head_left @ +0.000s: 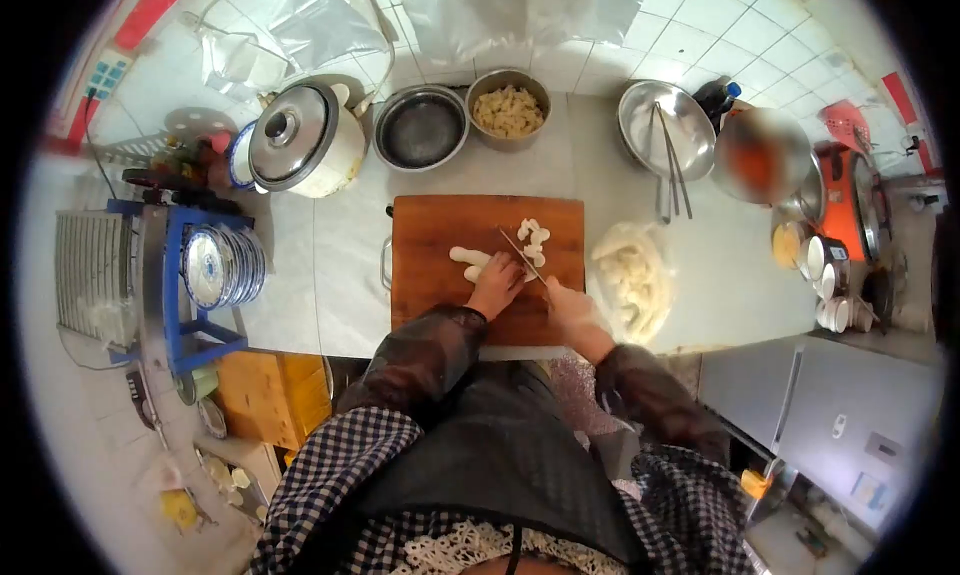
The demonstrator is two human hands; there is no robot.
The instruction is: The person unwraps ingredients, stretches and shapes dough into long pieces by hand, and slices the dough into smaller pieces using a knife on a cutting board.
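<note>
On a brown wooden cutting board [440, 215] in front of me, my left hand [497, 286] presses down on white stick-shaped food [466, 256], fingers curled; its exact kind is unclear. My right hand [570, 310] is wrapped around the handle of a knife [523, 253]. The blade angles up and to the left, just beside my left fingertips. Several short cut pieces [535, 237] of the same white food lie beyond the blade, to its right. The handle itself is mostly hidden by my hand.
A clear bag of pale food [634, 285] lies right of the board. Behind stand a lidded pot [306, 140], a dark-bottomed bowl [421, 127], a bowl of pale chunks [508, 112] and a metal bowl with chopsticks [668, 125]. A blue rack with plates [205, 265] stands left.
</note>
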